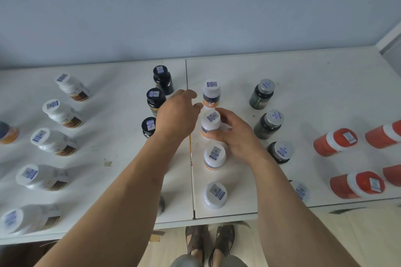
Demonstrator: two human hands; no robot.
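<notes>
Gripping the second orange-banded bottle [211,119] of four is the right hand [235,134]; the left hand [178,115] hovers open, empty.

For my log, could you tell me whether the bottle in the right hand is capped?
Capped: a white cap sits squarely on the bottle that the right hand grips; no opening shows.

no readable text; barcode stickers [212,117] on the bottle caps are blurred
</notes>
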